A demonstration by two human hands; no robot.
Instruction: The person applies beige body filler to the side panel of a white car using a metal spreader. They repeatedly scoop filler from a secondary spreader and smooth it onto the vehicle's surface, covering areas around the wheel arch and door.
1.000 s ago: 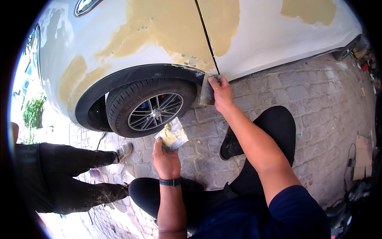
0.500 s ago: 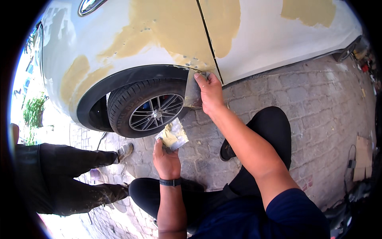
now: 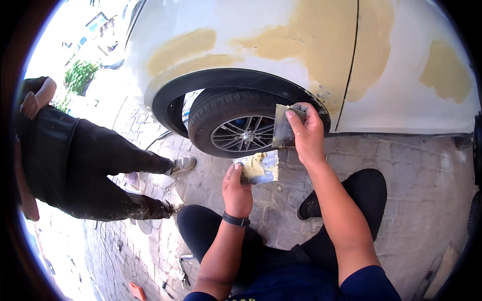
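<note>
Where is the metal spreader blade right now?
In the head view, the metal spreader blade is pinched in the right hand, in front of the car's wheel and just above the putty board held by the left hand.

Grey paving-stone ground carries the car's tyre, a standing person's shoes — and small scattered tools.

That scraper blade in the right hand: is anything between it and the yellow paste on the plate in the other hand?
Nothing visible. The scraper blade in the right hand hangs just above the paste plate held by the left hand, with only open air between them; the tyre sits behind.
</note>
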